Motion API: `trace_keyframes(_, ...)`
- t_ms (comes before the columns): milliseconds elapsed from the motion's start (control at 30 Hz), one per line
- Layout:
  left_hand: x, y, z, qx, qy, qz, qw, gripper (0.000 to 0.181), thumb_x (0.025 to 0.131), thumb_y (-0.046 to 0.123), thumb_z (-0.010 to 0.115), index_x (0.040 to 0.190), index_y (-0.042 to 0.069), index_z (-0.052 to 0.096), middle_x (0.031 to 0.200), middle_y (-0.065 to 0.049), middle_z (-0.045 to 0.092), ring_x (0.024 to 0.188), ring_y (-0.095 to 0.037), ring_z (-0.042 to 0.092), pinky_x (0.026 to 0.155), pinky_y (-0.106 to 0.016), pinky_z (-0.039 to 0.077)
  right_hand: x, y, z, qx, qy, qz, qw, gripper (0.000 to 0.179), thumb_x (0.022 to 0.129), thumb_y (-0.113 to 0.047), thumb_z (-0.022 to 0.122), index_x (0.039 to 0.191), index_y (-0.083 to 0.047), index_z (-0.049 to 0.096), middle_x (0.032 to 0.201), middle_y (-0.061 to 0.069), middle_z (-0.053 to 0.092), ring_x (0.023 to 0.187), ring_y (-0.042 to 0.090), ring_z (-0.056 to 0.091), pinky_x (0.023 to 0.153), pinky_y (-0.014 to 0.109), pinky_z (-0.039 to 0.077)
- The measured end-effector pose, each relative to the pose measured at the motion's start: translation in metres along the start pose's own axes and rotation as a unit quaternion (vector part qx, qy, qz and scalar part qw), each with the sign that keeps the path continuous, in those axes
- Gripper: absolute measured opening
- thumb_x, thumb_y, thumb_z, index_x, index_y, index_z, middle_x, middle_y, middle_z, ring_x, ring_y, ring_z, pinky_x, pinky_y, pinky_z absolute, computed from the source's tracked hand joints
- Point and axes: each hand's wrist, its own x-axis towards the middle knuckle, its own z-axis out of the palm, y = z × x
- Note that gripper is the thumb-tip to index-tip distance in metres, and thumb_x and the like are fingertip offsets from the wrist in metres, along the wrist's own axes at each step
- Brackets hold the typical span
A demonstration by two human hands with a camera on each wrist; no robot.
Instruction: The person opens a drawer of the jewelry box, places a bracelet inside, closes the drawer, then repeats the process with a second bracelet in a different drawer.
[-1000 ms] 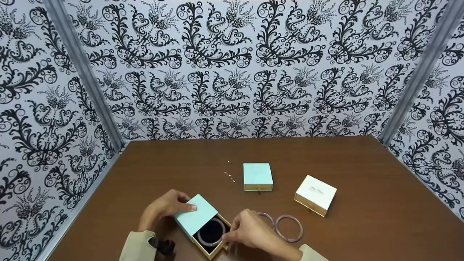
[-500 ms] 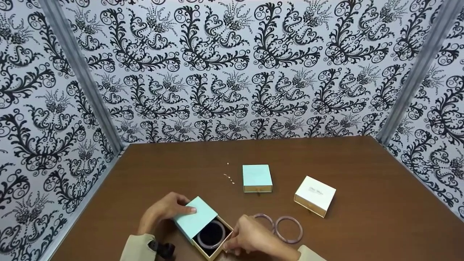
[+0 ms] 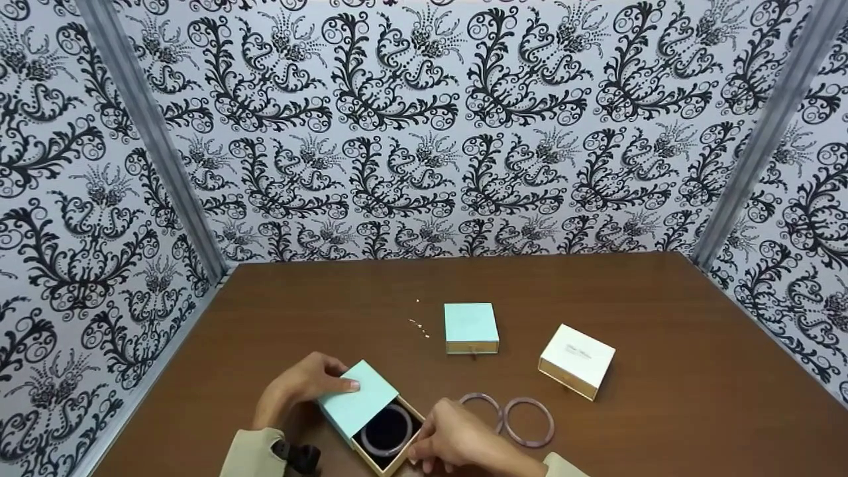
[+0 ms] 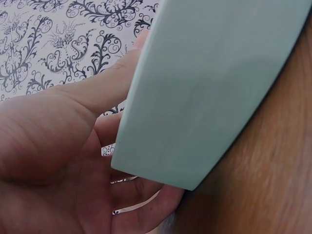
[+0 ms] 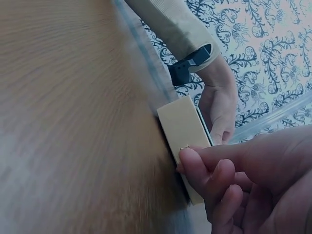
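A mint-green sliding gift box [image 3: 358, 399] rests at the table's front with its cream drawer [image 3: 371, 465] partly pulled out toward the front right. Inside, a pale purple bangle [image 3: 366, 442] lies on black lining. My left hand [image 3: 306, 382] grips the sleeve's back left side, thumb on top; in the left wrist view its fingers [image 4: 141, 212] curl behind the green panel. My right hand [image 3: 457, 434] is at the drawer's front face. In the right wrist view its thumb and forefinger [image 5: 192, 163] pinch the small pull there, which they mostly hide.
Two more pale purple bangles [image 3: 529, 422] lie side by side right of my right hand, one partly hidden by it. Behind stand a closed mint box [image 3: 471, 322] and a closed white box [image 3: 578, 358]. Small pale flecks [image 3: 419, 326] dot the table. Patterned walls [image 3: 424, 132] enclose the table.
My right hand has shifted slightly at the drawer's front, its fingers lower at the pull. The left hand, box and bangles hold their places; the head view has tilted a little.
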Motion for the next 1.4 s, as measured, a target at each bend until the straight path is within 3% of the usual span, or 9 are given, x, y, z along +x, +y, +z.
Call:
trace_keyframes(200,0.001,0.000,0.000,-0.002,-0.001,0.001,1.0000,0.039,0.086,0.035,0.079,0.108,0.003,0.074,0.089,-0.003,0.071,0.073,-0.012,0.060,0.066,-0.027,0.049,0.001,0.000,0.002,0.021,-0.007,-0.003,0.9998,0.016,0.084,-0.007,0.077,0.068,-0.006,0.077,0.054,0.008,0.068,0.036,0.001,0.047,0.037,0.014,0.036)
trace_keyframes(633,-0.001,0.001,-0.002,-0.003,-0.005,0.007,1.0000,0.040,0.086,0.036,0.079,0.108,0.003,0.074,0.090,-0.004,0.071,0.075,-0.012,0.060,0.068,-0.027,0.049,0.004,0.000,0.005,-0.002,0.010,-0.015,0.9998,0.018,0.082,-0.009,0.077,0.065,-0.008,0.074,0.050,-0.003,0.062,0.036,0.002,0.047,0.038,0.015,0.037)
trace_keyframes(833,-0.002,0.000,-0.001,-0.001,-0.004,-0.005,1.0000,0.040,0.085,0.038,0.080,0.108,0.005,0.074,0.090,-0.004,0.070,0.075,-0.013,0.061,0.067,-0.026,0.049,0.006,0.000,0.009,-0.002,0.019,-0.016,0.9997,0.017,0.081,-0.009,0.076,0.064,-0.009,0.073,0.050,-0.004,0.062,0.037,0.003,0.049,0.039,0.015,0.039)
trace_keyframes(1067,-0.002,0.000,0.002,-0.029,-0.004,-0.027,0.9992,0.040,0.085,0.035,0.080,0.108,0.003,0.074,0.089,-0.005,0.070,0.074,-0.014,0.061,0.067,-0.027,0.049,0.009,0.001,0.010,0.003,0.020,-0.033,0.9992,0.017,0.082,-0.010,0.075,0.065,-0.008,0.074,0.050,-0.002,0.062,0.039,0.003,0.050,0.042,0.016,0.039)
trace_keyframes(1400,0.001,0.001,0.001,-0.019,-0.001,-0.035,0.9992,0.041,0.084,0.037,0.081,0.109,0.005,0.074,0.090,-0.004,0.070,0.075,-0.014,0.060,0.068,-0.027,0.048,0.012,-0.001,0.011,-0.006,0.035,-0.033,0.9988,0.019,0.081,-0.007,0.071,0.062,-0.009,0.072,0.047,-0.011,0.055,0.038,0.001,0.048,0.039,0.014,0.034)
